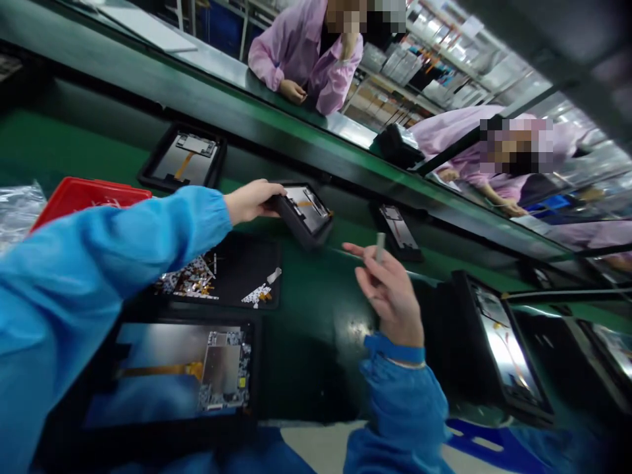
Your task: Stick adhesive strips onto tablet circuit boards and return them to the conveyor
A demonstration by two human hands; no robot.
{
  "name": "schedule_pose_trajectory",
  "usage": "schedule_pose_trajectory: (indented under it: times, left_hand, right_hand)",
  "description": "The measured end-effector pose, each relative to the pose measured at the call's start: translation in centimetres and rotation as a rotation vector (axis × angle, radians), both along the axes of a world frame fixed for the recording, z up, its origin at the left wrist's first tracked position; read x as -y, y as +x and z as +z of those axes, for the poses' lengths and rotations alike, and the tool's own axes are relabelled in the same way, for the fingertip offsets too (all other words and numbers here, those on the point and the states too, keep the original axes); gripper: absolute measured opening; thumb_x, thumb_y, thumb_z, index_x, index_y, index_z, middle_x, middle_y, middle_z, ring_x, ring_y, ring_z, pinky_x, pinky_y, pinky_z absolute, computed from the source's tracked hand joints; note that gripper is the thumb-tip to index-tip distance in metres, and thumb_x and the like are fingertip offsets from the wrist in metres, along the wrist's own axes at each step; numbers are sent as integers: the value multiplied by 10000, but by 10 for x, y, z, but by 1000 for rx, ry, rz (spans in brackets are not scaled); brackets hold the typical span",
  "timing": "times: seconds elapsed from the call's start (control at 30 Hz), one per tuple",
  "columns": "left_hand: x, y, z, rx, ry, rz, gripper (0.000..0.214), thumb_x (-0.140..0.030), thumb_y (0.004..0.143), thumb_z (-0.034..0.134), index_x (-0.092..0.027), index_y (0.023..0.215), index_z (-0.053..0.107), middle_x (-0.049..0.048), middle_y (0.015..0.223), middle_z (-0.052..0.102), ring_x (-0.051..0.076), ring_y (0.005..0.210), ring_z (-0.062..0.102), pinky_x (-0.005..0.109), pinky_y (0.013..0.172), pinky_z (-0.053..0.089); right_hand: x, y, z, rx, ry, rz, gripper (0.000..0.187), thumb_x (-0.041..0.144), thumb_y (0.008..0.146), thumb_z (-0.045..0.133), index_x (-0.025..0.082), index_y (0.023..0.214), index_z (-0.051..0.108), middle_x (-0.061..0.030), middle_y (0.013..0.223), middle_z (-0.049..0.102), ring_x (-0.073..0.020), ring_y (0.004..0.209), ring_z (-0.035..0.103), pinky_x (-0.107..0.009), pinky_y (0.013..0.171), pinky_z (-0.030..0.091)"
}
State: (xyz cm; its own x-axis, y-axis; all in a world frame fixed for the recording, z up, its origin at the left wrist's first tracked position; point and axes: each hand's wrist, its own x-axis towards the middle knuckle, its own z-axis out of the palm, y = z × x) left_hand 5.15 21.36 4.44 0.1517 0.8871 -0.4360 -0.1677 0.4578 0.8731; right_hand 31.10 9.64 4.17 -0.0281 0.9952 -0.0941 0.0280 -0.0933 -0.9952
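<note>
My left hand (254,201) is closed on the left edge of an open tablet unit (306,207), whose black frame tilts up over the green surface. A silvery panel with an orange ribbon cable shows inside it. My right hand (390,283) is raised to the right of that unit, apart from it. Between its thumb and fingers is a short pale stick (380,246), its lower part hidden by the hand; the index finger points left. Nearest to me lies a larger open tablet unit (227,368) with a circuit board and an orange ribbon cable.
A black mat (237,273) holds small white and orange parts beside a red bin (93,194). More open units lie at the back left (190,158), back right (399,230) and right (503,342). Two people in pink (311,52) sit across the line.
</note>
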Motion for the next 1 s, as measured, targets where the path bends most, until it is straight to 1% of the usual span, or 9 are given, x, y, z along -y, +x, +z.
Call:
schedule_pose_trajectory:
  times: [0.1,0.2,0.23,0.33,0.43,0.57,0.67,0.83,1.0]
  left_hand:
    - [52,-66,11,-65,46,-12,282,-226,908,716,-148,1168,639,60,1027,733,177,872,723,318,775,630]
    - [117,-128,8,-157,72,-91,313,-420,906,711,-156,1072,687,59,845,772,244,792,763,325,667,653]
    - [138,-144,3,-321,218,-119,348,-488,917,678,-177,1073,688,35,804,777,236,742,765,284,586,640]
    - [187,-178,-14,-621,416,-195,350,-527,923,653,-234,1107,705,-38,986,797,199,859,776,164,585,607]
    - [212,-193,-28,-881,635,-293,257,-454,997,552,-287,1107,713,-92,992,779,138,868,762,97,599,564]
    - [220,-186,-27,-1355,935,-199,220,-285,998,581,-229,1194,664,33,1172,697,241,1134,676,323,1018,557]
    - [222,-158,-21,-1361,981,-222,242,-227,985,599,-217,1224,636,113,1313,575,321,1213,583,486,1033,466]
    - [215,-103,-33,-1077,1236,-558,166,-151,1026,507,-137,1160,604,71,1161,671,222,1058,579,390,893,397]
    - [208,-87,-48,-979,1168,-554,63,-120,1007,538,-135,1046,586,53,1078,698,199,1003,574,349,876,389]
  right_hand:
    - [24,-5,12,39,193,-53,234,344,789,809,189,780,633,-46,993,700,-6,415,405,-186,340,185]
    - [37,-16,9,117,318,-80,135,256,793,804,195,745,694,-33,932,659,-58,548,512,-204,428,334]
    - [39,-22,6,147,343,-69,112,231,794,805,200,741,711,-32,915,650,-81,613,545,-211,470,378]
    - [43,-52,-8,217,381,49,87,165,827,780,224,778,738,-26,862,640,-125,741,586,-228,554,434]
    - [47,-87,-23,284,385,247,112,126,858,746,231,821,744,-11,824,652,-116,695,589,-230,536,440]
    - [53,-113,-41,353,483,389,137,88,860,734,218,895,755,-13,836,695,-117,707,663,-225,585,538]
    - [58,-112,-47,440,550,414,158,74,885,701,213,939,751,-17,864,701,-112,742,689,-214,645,580]
    - [64,-97,-50,611,594,482,196,37,899,659,192,971,757,-25,893,698,-106,763,704,-200,700,600]
    - [64,-91,-53,622,600,513,169,71,916,662,186,978,768,-35,917,714,-105,760,701,-204,686,600]
